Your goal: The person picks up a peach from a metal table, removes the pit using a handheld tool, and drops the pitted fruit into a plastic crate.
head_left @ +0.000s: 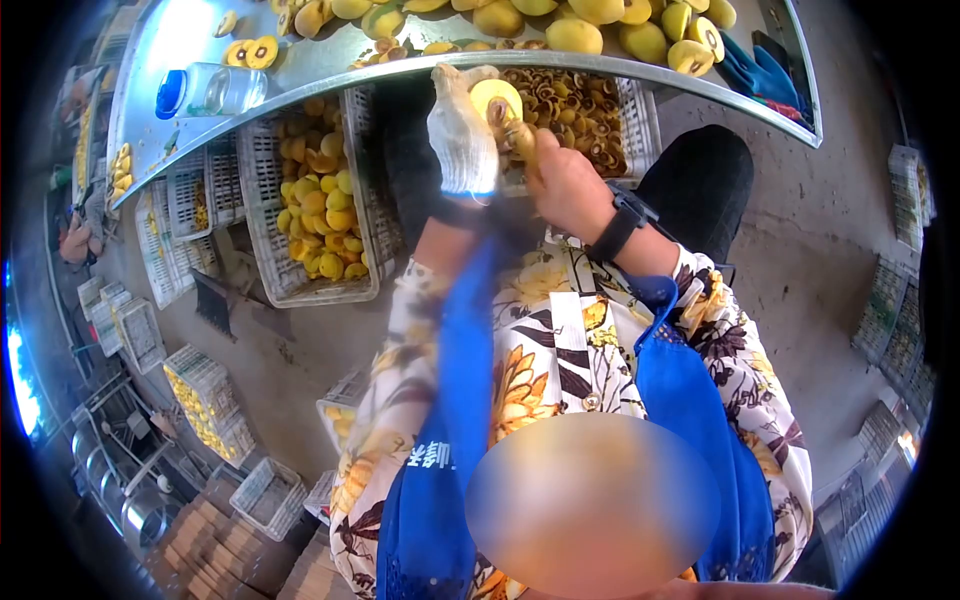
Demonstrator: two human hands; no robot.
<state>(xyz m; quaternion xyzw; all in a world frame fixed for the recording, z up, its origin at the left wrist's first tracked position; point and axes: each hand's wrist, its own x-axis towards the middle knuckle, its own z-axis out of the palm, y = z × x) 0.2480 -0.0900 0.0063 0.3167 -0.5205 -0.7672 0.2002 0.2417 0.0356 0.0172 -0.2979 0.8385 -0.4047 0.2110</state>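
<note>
A white knitted glove covers my left hand (460,130), which holds a halved yellow fruit (495,101) below the edge of the metal table. My right hand (567,180) is bare, with a black band at the wrist. Its fingers are wrapped round the handle of a small tool (517,137), whose tip meets the fruit half. Beneath both hands stands a crate (645,125) full of brown pits and scraps. Left of my hands, another crate (262,215) holds yellow fruit halves (325,215).
On the metal table (310,88) lie several fruits (573,33), a clear jar (232,90) with a blue lid and blue gloves (752,75). My knee (700,180) is at the right. More crates (208,400) stand on the floor at the left.
</note>
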